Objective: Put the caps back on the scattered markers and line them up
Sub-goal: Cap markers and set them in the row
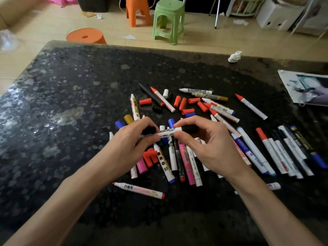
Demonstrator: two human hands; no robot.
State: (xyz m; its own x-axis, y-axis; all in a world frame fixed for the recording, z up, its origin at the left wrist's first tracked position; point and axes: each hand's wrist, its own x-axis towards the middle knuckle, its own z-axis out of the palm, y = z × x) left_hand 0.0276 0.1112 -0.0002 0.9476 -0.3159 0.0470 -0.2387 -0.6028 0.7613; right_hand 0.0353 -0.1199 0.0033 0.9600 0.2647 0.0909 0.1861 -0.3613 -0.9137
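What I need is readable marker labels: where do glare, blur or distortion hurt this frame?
Head view: pale glare washes the glossy table at left; the wide lens bows its far edge; the corners darken; the held marker in the left hand and right hand looks slightly soft, while the near red whiteboard marker reads clearly.

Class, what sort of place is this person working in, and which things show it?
Probably a room at home: a green stool and an orange stool stand on a floor littered with paper scraps, behind a dark speckled table.
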